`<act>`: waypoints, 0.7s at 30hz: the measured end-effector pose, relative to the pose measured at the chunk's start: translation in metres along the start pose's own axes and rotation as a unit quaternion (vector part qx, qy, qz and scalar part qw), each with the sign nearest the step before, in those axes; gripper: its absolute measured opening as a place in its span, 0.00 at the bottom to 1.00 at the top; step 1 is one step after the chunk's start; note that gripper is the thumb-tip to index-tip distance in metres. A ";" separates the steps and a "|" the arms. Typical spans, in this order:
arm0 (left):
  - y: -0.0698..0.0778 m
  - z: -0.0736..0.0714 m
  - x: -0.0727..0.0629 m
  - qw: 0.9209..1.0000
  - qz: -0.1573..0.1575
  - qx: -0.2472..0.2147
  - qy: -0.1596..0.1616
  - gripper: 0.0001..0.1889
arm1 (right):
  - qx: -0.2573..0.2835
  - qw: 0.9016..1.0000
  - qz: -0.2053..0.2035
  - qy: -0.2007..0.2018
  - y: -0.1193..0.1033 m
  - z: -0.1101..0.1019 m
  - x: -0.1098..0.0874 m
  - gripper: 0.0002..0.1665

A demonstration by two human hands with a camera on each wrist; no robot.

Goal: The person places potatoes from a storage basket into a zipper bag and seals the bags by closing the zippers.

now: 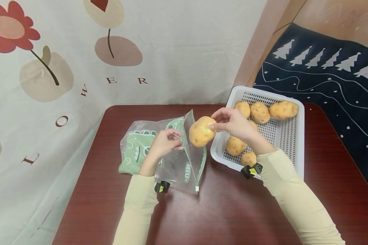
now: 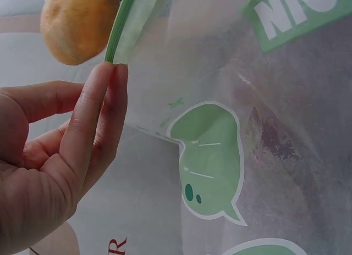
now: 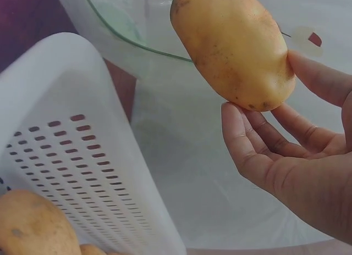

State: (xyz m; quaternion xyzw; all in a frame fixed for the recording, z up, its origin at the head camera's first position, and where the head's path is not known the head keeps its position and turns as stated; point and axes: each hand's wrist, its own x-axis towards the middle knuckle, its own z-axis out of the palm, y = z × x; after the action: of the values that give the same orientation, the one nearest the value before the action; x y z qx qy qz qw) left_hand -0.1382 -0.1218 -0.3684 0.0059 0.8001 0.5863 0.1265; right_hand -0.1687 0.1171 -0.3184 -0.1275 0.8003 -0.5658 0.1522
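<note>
In the head view my right hand (image 1: pixel 233 123) pinches a potato (image 1: pixel 201 132) by its end, holding it up at the mouth of a clear zip bag (image 1: pixel 174 170). The right wrist view shows the thumb and fingertips on one end of that potato (image 3: pixel 234 51). My left hand (image 1: pixel 165 144) pinches the bag's green zip edge (image 2: pixel 118 32) between thumb and fingers, so the mouth stands apart. Green cartoon prints cover the bag, and its white slider (image 1: pixel 197 188) sits at the near corner.
A white perforated basket (image 1: pixel 300 143) with several potatoes (image 1: pixel 260 113) stands on the right of the dark red table (image 1: pixel 220 211). Behind the table hangs a pale cloth (image 1: pixel 184 68) with flower prints; a navy cloth (image 1: pixel 325 81) with white trees is at the right.
</note>
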 end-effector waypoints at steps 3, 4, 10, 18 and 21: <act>0.000 0.001 0.000 1.000 -0.002 0.000 0.002 0.12 | 0.004 1.000 0.003 0.000 0.003 0.003 0.000 0.18; 0.001 0.001 0.000 1.000 -0.003 0.001 0.002 0.12 | 0.003 1.000 0.004 0.000 0.004 0.004 0.000 0.18; 0.003 0.001 -0.002 1.000 -0.010 0.013 0.005 0.11 | -0.008 1.000 -0.004 0.008 0.007 0.009 0.001 0.17; 0.007 0.003 -0.002 1.000 -0.011 0.009 0.010 0.11 | -0.044 0.999 0.004 0.023 0.013 0.015 0.004 0.17; 0.006 0.003 -0.001 1.000 -0.016 0.014 0.009 0.11 | -0.056 0.998 0.004 0.028 0.014 0.017 0.004 0.17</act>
State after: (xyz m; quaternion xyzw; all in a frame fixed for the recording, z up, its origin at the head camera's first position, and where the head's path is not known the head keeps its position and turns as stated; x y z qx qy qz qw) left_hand -0.1371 -0.1171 -0.3637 -0.0104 0.8096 0.5726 0.1283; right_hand -0.1664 0.1051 -0.3375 -0.1164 0.8353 -0.5228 0.1243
